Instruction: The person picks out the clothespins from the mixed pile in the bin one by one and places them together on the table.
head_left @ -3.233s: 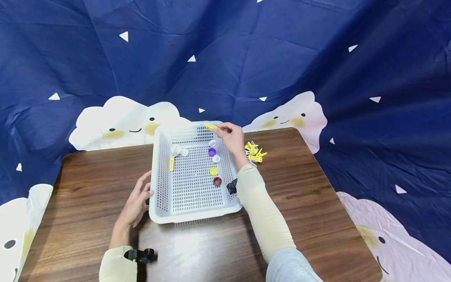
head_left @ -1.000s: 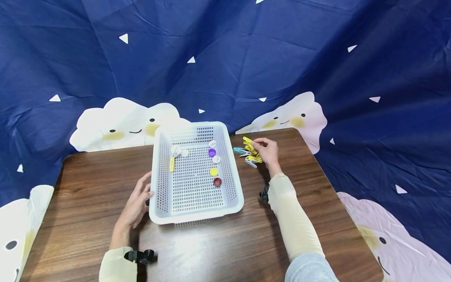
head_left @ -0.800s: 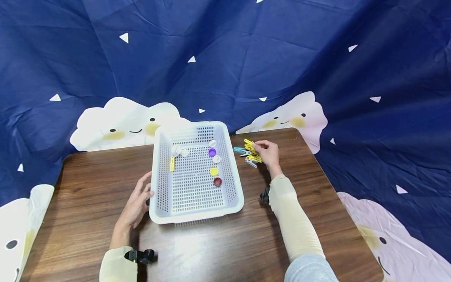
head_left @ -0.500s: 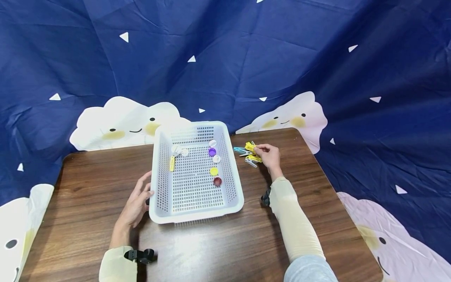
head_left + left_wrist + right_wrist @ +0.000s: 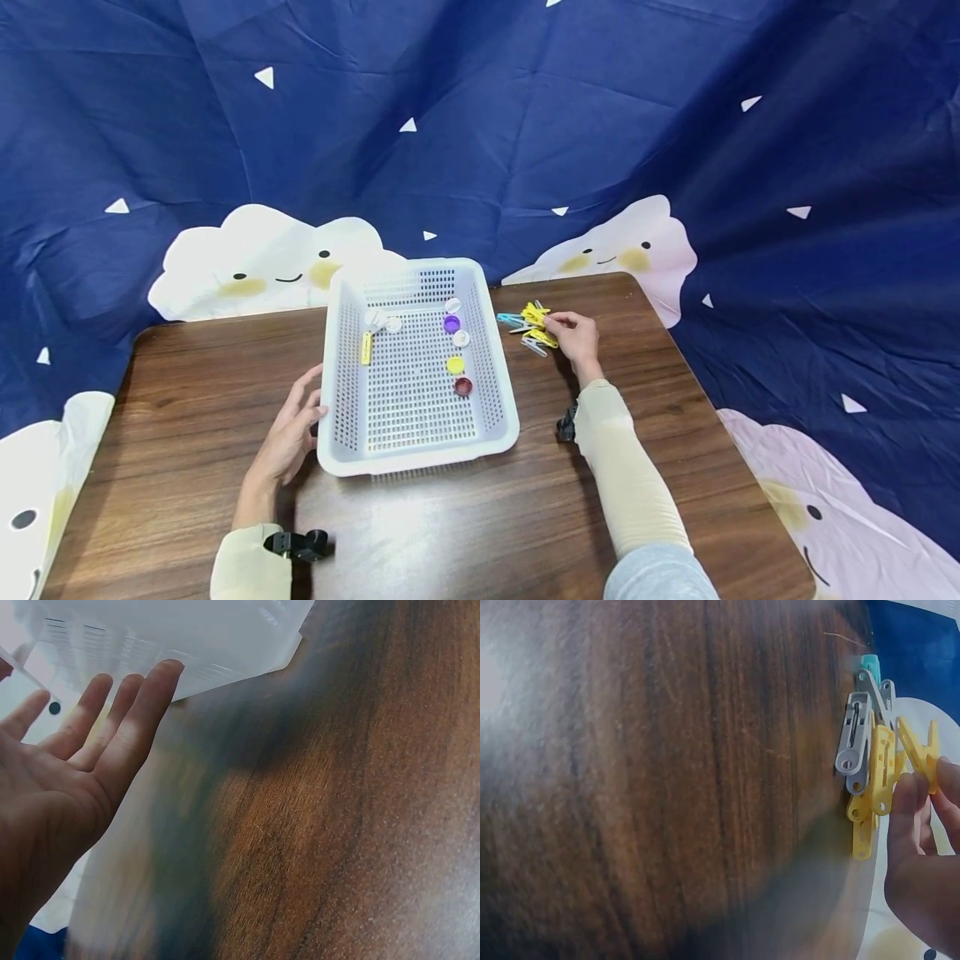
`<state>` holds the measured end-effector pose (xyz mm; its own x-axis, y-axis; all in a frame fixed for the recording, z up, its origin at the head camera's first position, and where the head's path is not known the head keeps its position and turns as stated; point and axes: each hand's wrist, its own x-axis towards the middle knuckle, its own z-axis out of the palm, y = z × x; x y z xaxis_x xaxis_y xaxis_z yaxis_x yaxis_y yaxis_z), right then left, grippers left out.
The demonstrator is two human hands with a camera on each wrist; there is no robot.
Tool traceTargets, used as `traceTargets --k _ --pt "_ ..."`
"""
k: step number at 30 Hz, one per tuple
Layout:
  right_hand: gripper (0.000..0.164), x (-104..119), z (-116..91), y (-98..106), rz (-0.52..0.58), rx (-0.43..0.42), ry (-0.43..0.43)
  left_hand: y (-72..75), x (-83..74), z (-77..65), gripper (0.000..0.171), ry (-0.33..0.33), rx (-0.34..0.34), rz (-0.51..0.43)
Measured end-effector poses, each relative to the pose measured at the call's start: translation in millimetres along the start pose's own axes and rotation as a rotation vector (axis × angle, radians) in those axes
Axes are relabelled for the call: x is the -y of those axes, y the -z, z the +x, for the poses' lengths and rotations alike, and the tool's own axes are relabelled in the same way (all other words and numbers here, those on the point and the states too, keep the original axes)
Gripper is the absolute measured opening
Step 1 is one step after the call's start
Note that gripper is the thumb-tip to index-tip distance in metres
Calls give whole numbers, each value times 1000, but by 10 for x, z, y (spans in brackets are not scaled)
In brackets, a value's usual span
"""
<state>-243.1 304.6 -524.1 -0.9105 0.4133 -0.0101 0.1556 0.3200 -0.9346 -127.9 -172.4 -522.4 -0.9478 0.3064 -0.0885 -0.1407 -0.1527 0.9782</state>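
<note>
My right hand (image 5: 576,337) is at the pile of clothespins on the table, right of the basket. Thumb and fingers pinch a yellow clothespin (image 5: 921,750), seen clearly in the right wrist view. Below it lie more yellow clothespins (image 5: 883,765), grey clothespins (image 5: 853,735) and a light blue one (image 5: 510,318). My left hand (image 5: 288,429) rests against the left side of the white plastic basket (image 5: 417,464), its fingers (image 5: 139,724) extended and touching the wall.
In the basket, a purple cap (image 5: 452,324), a yellow cap (image 5: 454,365), a dark red cap (image 5: 462,387) and several white caps (image 5: 461,338) lie with a yellow clothespin (image 5: 366,348). A blue cloth (image 5: 480,125) hangs behind the wooden table (image 5: 202,392).
My right hand has moved from the basket's far right rim, where it held a yellow clothespin, to the pile on the right. Lately it shifts only slightly there. My left hand stays put.
</note>
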Motion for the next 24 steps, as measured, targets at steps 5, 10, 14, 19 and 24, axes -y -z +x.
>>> traceTargets --k 5,10,14,19,24 --pt "22 -27 2 26 -73 -24 -16 4 -5 2 64 2 -8 -7" --pt "24 -57 -2 52 -66 -20 -60 9 -6 5 63 5 -8 -6" --pt "25 -68 -26 60 -33 -22 -88 7 1 2 63 1 -5 -10" --pt "27 -79 -52 79 -103 -49 -97 1 12 -1 64 1 -7 -19" --pt "24 -104 -44 95 -67 -51 -99 0 4 1 63 6 -11 -12"
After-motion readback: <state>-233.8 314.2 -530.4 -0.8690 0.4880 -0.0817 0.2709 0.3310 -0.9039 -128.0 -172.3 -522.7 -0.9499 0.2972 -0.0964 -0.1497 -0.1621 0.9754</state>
